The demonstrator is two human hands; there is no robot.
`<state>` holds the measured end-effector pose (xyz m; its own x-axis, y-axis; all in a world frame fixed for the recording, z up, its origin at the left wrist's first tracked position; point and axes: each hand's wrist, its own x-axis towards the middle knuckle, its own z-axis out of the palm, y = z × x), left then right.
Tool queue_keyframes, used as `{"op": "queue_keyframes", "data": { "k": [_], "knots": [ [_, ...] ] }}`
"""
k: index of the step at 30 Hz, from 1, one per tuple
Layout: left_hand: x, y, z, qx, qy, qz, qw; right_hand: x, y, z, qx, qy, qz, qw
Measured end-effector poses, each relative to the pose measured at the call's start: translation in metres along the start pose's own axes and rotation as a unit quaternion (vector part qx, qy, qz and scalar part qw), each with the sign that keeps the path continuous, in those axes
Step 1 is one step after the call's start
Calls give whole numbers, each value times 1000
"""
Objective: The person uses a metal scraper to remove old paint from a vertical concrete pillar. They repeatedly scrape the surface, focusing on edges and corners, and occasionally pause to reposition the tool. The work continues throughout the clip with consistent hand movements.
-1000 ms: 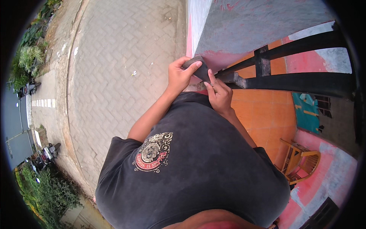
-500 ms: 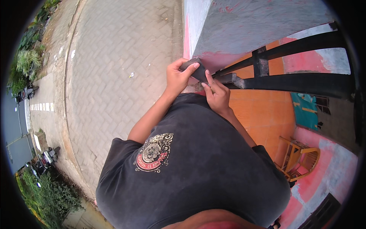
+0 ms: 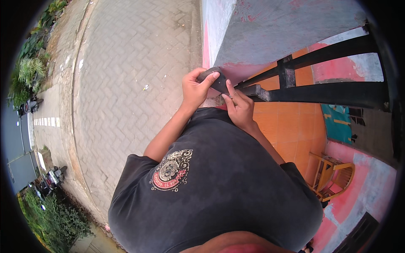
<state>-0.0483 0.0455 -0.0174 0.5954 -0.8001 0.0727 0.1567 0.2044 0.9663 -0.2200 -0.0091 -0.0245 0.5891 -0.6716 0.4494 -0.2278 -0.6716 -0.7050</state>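
Person standing at a wall corner, both hands raised in front of the chest. The left hand [image 3: 195, 90] is curling around a small dark grey object [image 3: 215, 80], flat and roughly wedge-shaped, thumb lying across its upper edge and fingers wrapping behind it. A firm clasp, by the look of it. What the object is made of, I cannot tell.

The right hand [image 3: 238, 106] is sitting just below and beside the left, index finger stretching up and pressing against the lower edge of the same object. Its other fingers are folding inward; whether they are pinching anything of their own is hidden.

The object is being held right against the end of a black metal railing [image 3: 320, 92], where the top bar is meeting the painted wall [image 3: 270, 33], grey above and pink lower down. A square black block is sitting on the rail near the hands.

Dark grey T-shirt [image 3: 219, 189] with a round printed emblem is filling the lower view. Brick paving [image 3: 126, 84] is stretching away on the left. Orange tiled floor [image 3: 291, 126] is lying beyond the railing, a wooden chair [image 3: 331, 177] standing on it, well apart from the hands. Motorbike [image 3: 50, 179] parked by greenery at far left.
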Motion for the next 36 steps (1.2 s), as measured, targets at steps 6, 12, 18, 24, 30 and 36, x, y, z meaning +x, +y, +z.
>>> {"op": "queue_keyframes", "data": {
  "k": [6, 12, 18, 24, 30, 36],
  "knots": [
    [-2, 0, -2, 20, 7, -8, 1000, -2, -2, -3, -3, -27, 11, 1000],
    [0, 4, -2, 16, 2, -22, 1000, 0, -3, -3, -18, -26, 19, 999],
    [0, 4, -4, -7, 11, -2, 1000, 2, -2, 3, -13, -6, -2, 1000],
    [0, 2, -2, -1, 6, -5, 1000, 1, -1, 4, 6, 8, -11, 1000],
    [-1, 2, -5, 20, 20, 17, 999, 0, 1, 2, -15, -18, 6, 1000],
    [2, -2, -9, 51, -19, -28, 998, 0, 1, 4, -7, -10, -9, 1000]
  ]
}}
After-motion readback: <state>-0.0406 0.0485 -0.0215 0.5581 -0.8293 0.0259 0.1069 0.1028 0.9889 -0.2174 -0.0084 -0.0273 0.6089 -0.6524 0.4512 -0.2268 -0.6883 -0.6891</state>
